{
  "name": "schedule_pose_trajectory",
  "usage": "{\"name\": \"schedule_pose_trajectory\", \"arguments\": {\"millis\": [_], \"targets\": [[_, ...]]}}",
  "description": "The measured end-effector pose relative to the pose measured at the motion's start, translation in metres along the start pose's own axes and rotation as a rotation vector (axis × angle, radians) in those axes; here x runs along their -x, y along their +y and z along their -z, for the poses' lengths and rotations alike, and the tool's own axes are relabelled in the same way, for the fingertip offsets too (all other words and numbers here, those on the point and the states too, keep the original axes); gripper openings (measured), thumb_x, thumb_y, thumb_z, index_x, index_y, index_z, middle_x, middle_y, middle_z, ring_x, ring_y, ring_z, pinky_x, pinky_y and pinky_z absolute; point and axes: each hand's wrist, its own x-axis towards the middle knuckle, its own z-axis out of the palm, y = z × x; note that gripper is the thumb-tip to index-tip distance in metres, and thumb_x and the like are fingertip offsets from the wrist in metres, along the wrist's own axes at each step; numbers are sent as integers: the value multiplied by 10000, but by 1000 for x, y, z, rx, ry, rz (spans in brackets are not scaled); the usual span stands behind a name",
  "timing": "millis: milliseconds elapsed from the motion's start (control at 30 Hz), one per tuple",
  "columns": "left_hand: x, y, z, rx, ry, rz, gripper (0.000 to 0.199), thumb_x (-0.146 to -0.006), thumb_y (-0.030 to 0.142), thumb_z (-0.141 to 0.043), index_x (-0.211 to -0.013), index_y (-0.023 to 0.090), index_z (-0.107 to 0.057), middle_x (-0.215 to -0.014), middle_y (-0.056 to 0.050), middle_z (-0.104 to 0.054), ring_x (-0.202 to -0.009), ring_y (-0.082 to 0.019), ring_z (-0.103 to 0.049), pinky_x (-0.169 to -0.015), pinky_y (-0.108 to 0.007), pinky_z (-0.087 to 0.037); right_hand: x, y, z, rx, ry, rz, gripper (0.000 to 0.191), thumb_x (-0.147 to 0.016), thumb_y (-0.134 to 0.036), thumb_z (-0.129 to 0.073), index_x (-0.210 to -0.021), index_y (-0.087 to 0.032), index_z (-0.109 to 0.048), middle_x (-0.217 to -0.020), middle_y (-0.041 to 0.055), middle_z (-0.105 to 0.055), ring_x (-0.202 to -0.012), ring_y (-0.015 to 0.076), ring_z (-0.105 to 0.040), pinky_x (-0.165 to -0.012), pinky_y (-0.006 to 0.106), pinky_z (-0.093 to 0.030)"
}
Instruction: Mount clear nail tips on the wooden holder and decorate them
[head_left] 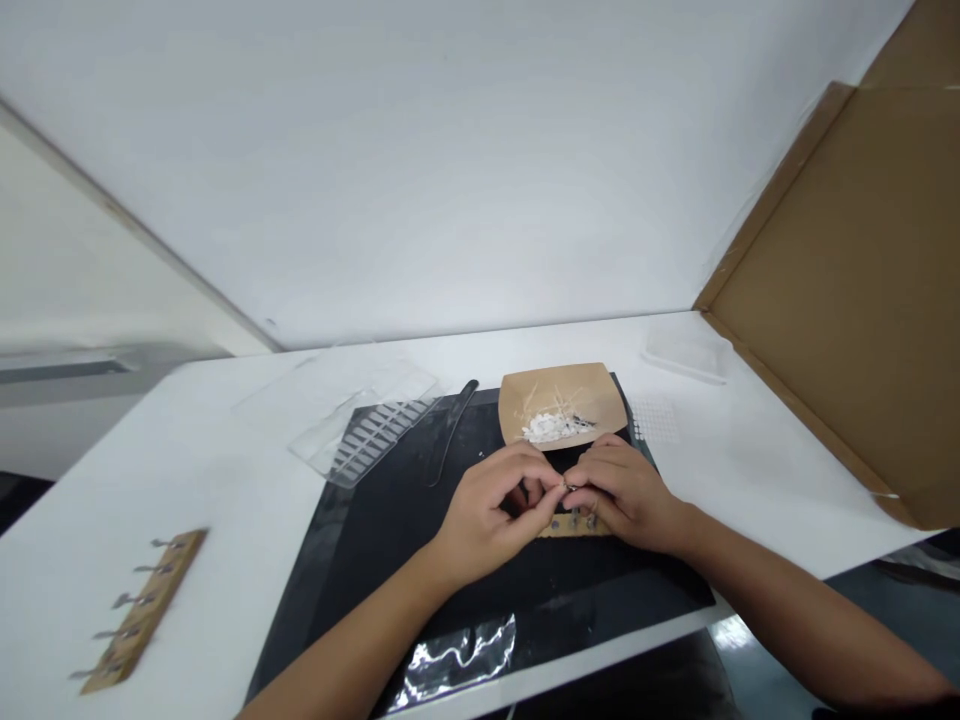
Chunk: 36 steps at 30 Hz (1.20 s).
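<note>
Above the black mat, my left hand and my right hand meet fingertip to fingertip. Both are closed in a pinch around a small metallic piece, too tiny and covered to identify. Just beneath my fingers lies a wooden strip carrying small metal clips, partly hidden by my right hand. Right behind the hands, a brown paper tray holds white flakes and several thin sticks.
A second wooden strip with upright metal clips lies at the left. A clear plastic case and a dark flat tool rest near the mat's back edge. White dot stickers, a clear tray and a cardboard box are rightward.
</note>
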Motion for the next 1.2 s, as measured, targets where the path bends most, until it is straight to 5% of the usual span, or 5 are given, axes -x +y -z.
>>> {"name": "schedule_pose_trajectory", "arguments": {"millis": [267,500,700,933,1200], "targets": [[5,0,0,-256,130,-245,216,-925,86,-710,-1101,205,-745,-887,-39,-745,-748,-132,-707,-655,-213,-571,-4,-14,1,-272,-21,-224,401,-1135,-409,-465,-832,-214,-640,-640,-43,-666,-656,130,-612,-800,292,-446],[7,-2,6,-405,80,-343,262,-897,54,-736,-1118,194,-749,-916,-58,-796,-823,-160,-764,-749,-226,-616,-1,-19,1,-521,-102,-391,428,-1123,-457,-462,-817,-197,-611,-645,-44,-602,-594,106,-550,-633,226,-447],[4,-4,9,-403,84,-456,184,-889,68,-769,-1040,156,-712,-865,-46,-769,-774,-142,-742,-730,-225,-623,0,-17,5,-659,-187,-439,462,-1128,-510,-425,-838,-195,-598,-604,-49,-576,-594,113,-535,-663,237,-453],[1,0,4,-222,59,-397,172,-924,63,-713,-1065,156,-681,-890,-53,-716,-771,-133,-690,-645,-217,-590,-1,-18,11,-795,-280,-484,487,-1121,-539,-433,-804,-196,-571,-566,-65,-522,-562,104,-483,-683,246,-451],[7,-1,2,-105,-37,-220,153,-939,76,-665,-1058,167,-637,-957,-71,-632,-785,-130,-622,-569,-179,-549,0,-16,10,-490,-151,-321,455,-1146,-455,-383,-857,-191,-617,-681,-32,-572,-622,114,-534,-643,241,-425]]}}
